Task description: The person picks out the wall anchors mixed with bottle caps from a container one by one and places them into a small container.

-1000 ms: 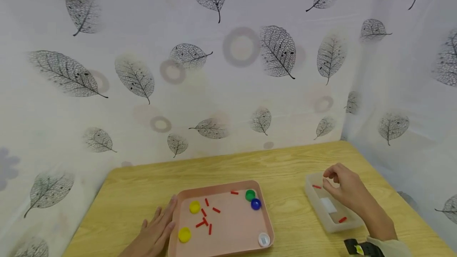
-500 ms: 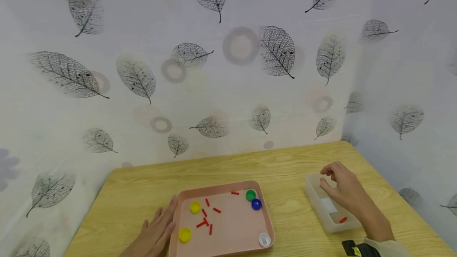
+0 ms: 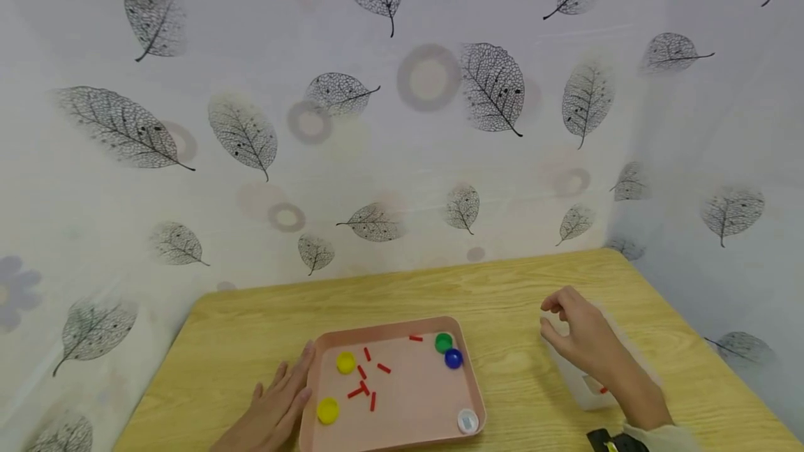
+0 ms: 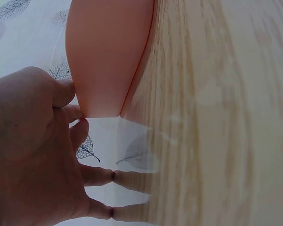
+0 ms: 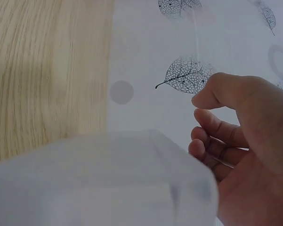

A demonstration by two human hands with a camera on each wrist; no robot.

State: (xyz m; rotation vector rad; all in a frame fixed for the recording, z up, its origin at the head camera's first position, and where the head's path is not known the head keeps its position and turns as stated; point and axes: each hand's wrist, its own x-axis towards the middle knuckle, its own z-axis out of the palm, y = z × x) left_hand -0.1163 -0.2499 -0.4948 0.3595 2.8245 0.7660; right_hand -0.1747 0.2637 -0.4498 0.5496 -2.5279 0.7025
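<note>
My left hand (image 3: 276,400) lies with extended fingers along the left wall of a shallow pink tray (image 3: 394,327). In the left wrist view, the thumb and fingertips touch the edge of the tray (image 4: 108,52). Several short red sticks (image 3: 373,402) are scattered in the tray. My right hand (image 3: 581,337) hangs over a translucent white box (image 3: 581,396), fingers loosely bent, a gap between thumb and index finger. Nothing shows between its fingertips. The hand covers much of the box; one red stick (image 3: 604,390) peeks out inside it.
Two yellow caps (image 3: 327,411) lie at the tray's left side. A green cap (image 3: 443,342) and a blue cap (image 3: 453,358) sit in its far right corner, a white round piece (image 3: 467,421) in the near right. Behind the wooden table (image 3: 502,284) hangs a leaf-patterned curtain (image 3: 427,159).
My right hand has moved left across the box toward the tray. A red stick seen by its fingers a second ago is no longer visible. The left hand stays at the tray.
</note>
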